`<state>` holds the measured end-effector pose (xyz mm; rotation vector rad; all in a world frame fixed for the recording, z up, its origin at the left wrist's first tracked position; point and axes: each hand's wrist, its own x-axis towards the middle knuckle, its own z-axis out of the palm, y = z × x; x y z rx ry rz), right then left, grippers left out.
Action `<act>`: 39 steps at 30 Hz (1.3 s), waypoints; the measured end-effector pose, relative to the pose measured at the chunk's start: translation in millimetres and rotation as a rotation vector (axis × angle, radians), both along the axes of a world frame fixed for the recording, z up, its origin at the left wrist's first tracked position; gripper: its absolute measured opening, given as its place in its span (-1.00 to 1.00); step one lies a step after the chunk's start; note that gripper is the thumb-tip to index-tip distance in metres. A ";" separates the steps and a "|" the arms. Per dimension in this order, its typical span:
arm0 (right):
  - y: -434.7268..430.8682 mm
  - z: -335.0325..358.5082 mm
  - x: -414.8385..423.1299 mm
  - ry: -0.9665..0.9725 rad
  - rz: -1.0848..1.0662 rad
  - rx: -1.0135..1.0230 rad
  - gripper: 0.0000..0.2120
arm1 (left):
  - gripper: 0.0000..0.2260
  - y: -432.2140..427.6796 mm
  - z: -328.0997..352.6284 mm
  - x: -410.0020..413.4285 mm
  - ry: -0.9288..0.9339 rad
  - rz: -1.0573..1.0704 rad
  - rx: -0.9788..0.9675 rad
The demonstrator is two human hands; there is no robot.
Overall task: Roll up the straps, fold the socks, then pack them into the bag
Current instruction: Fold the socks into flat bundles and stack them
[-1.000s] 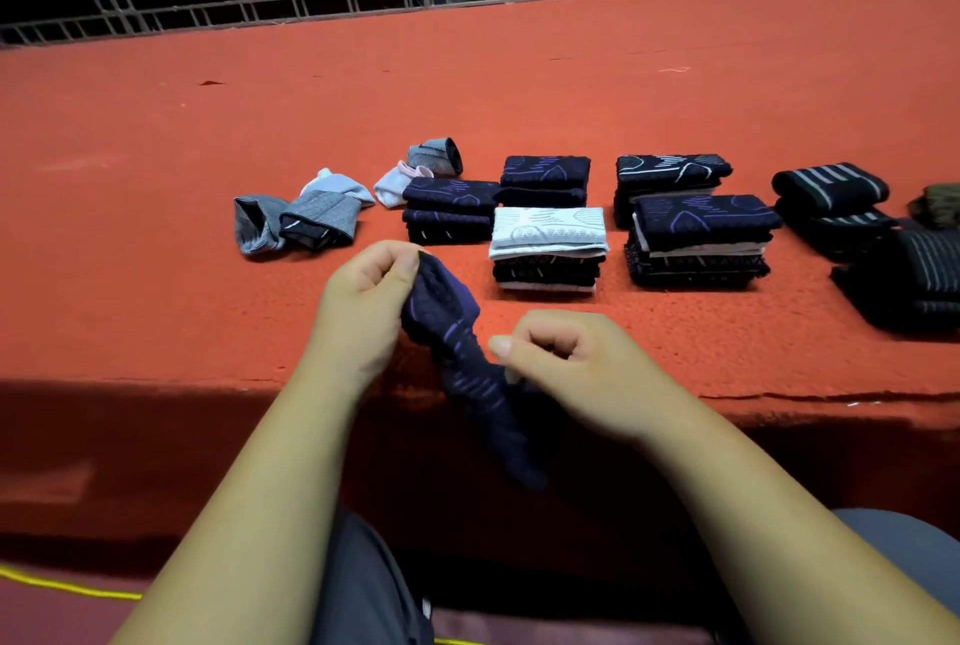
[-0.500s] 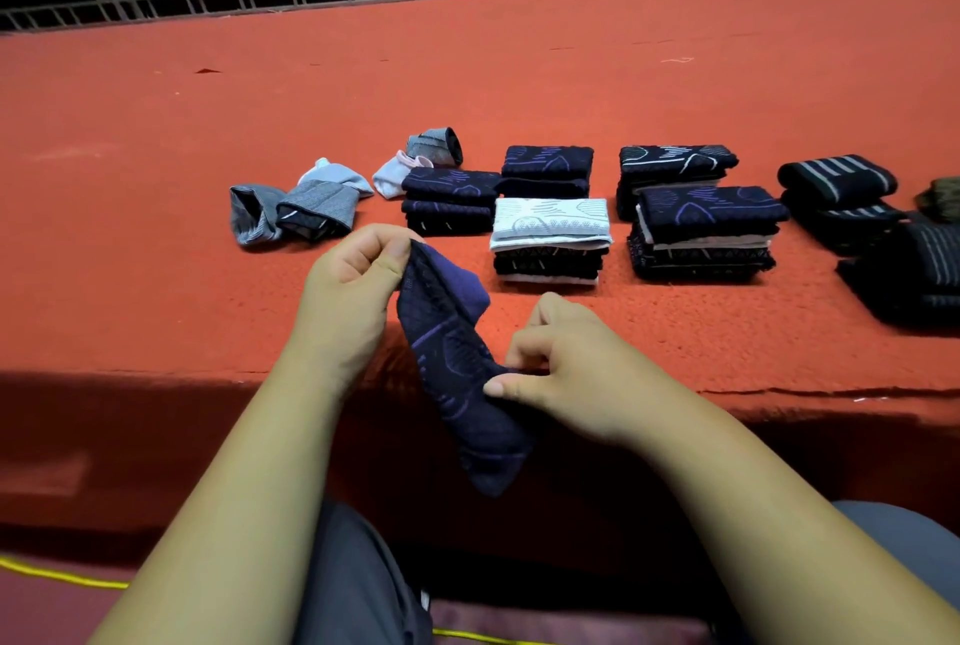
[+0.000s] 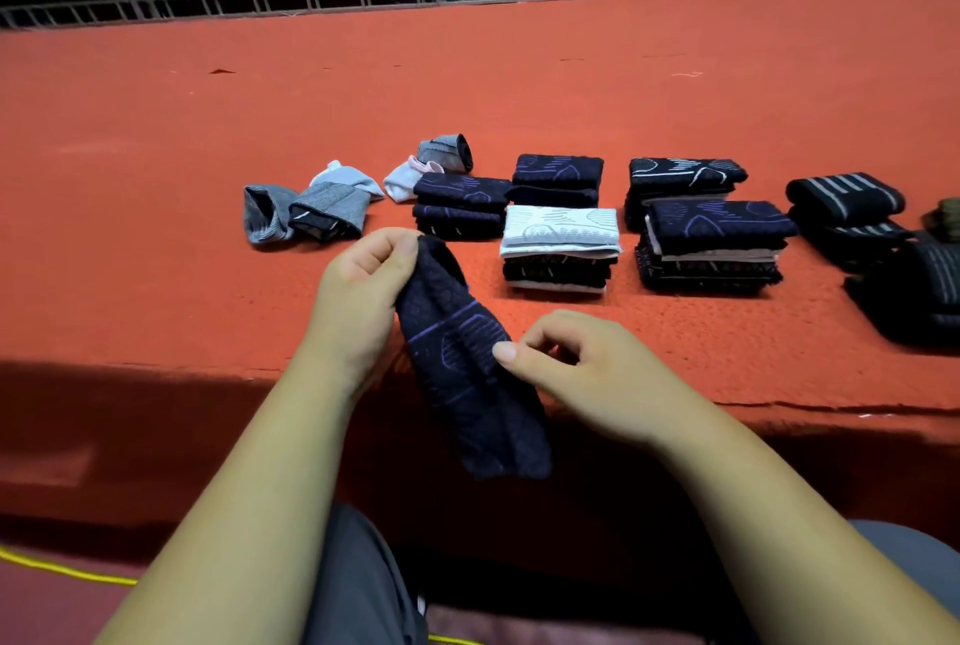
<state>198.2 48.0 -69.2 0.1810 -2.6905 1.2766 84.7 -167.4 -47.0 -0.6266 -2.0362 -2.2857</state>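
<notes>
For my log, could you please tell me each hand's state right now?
Left hand: grips the dark sock by its top.
Right hand: pinches the same sock midway.

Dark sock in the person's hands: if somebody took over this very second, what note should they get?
Left hand grips the top end of the dark sock; right hand pinches its side edge. The sock hangs unfolded.
Done: folded sock stacks sit on the red table; striped rolls, likely the straps, lie at the right.
Left: fold this sock and the loose grey socks, then pack everything. No bag is in view.
</notes>
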 end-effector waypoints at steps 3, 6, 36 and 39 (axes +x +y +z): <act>-13.0 5.2 -1.0 -0.010 0.022 -0.127 -0.69 | -0.74 2.1 0.1 5.2 -0.004 -0.096 0.022; -20.4 4.2 -5.4 0.014 0.019 -0.248 -0.84 | -0.67 2.7 -1.4 6.8 -0.006 -0.129 0.016; -3.0 2.7 7.9 0.011 -0.123 -0.206 -0.73 | -0.92 -0.5 6.8 22.7 0.293 -0.182 -0.512; -1.4 -0.7 5.7 0.026 -0.081 -0.132 -0.66 | -0.82 2.1 11.2 24.9 0.226 -0.223 -0.340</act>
